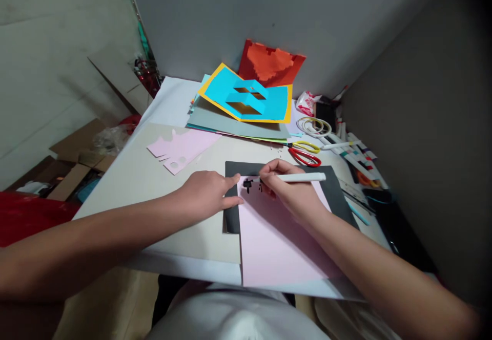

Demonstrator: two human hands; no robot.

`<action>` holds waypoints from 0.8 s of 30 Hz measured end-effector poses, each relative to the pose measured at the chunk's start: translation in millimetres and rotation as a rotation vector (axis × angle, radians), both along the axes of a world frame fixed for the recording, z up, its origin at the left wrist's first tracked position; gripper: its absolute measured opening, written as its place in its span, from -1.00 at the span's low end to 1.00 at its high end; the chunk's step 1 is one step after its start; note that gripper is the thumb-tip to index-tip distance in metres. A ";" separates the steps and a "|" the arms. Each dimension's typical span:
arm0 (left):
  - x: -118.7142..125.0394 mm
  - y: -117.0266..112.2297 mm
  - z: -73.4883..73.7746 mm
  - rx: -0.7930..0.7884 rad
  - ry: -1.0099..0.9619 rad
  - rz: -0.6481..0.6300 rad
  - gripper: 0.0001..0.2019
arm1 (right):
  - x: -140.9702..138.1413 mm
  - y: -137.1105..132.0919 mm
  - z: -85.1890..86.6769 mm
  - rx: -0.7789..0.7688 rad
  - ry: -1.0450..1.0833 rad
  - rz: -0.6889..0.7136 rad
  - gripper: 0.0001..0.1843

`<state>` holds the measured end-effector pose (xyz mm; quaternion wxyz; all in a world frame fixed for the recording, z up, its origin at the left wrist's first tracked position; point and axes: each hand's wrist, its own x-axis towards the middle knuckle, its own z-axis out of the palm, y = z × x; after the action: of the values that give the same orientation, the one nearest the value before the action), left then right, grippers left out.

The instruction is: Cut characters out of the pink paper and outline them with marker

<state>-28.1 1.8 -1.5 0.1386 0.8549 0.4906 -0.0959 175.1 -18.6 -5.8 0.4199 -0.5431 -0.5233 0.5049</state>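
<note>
My right hand (290, 191) grips a white marker (295, 177), its tip on a sheet of pale pink paper (277, 242) near small black drawn marks (248, 184). The pink sheet lies over a black card (340, 196), whose edge shows around the top and left. My left hand (205, 194) rests flat on the grey board (184, 232), its fingertips touching the black card and close to the pink sheet's left edge. Part of the drawing is hidden by my right hand.
A cut pink paper piece (180, 150) lies on the board. Beyond stand stacked pop-up cards in blue, yellow and orange (246, 91). On the right are red scissors (304, 156), yellow scissors (305, 146), a tape roll (313, 126), and several markers (357, 158). Walls rise behind and right.
</note>
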 end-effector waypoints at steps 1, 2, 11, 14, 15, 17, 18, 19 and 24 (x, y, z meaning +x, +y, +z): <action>0.4 0.1 0.2 -0.001 0.008 -0.003 -0.35 | -0.4 3.3 -6.4 -0.008 -0.008 -0.018 -0.87; 0.9 0.1 0.5 -0.005 0.016 -0.007 -0.35 | 0.2 5.4 -11.8 -0.018 -0.008 -0.026 -0.85; 6.6 -1.9 0.0 -0.038 0.090 -0.042 -0.35 | -1.1 5.2 -17.9 0.007 -0.183 -0.058 -0.74; 6.6 -1.3 -1.9 -0.028 0.084 -0.037 -0.38 | -1.7 5.4 -18.8 -0.008 -0.185 -0.063 -0.73; 6.3 -1.1 -2.6 -0.025 0.083 -0.036 -0.38 | -1.6 5.2 -19.5 -0.011 -0.186 -0.061 -0.73; 5.5 -1.0 -4.3 -0.015 0.080 -0.039 -0.39 | -1.3 5.0 -20.7 -0.006 -0.191 -0.059 -0.74; 4.9 -1.1 -5.5 -0.007 0.077 -0.044 -0.39 | -1.3 4.9 -21.1 0.001 -0.191 -0.058 -0.75; 4.3 -1.3 -6.9 0.004 0.072 -0.050 -0.38 | -1.4 4.8 -21.1 0.007 -0.191 -0.055 -0.75; 2.3 -2.7 -12.9 0.050 0.060 -0.067 -0.41 | -3.0 5.4 -18.9 0.028 -0.215 -0.049 -0.76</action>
<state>-25.7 -0.8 -14.4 0.0989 0.8709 0.4678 -0.1140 172.1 -13.1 -24.7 0.3810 -0.6008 -0.5588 0.4262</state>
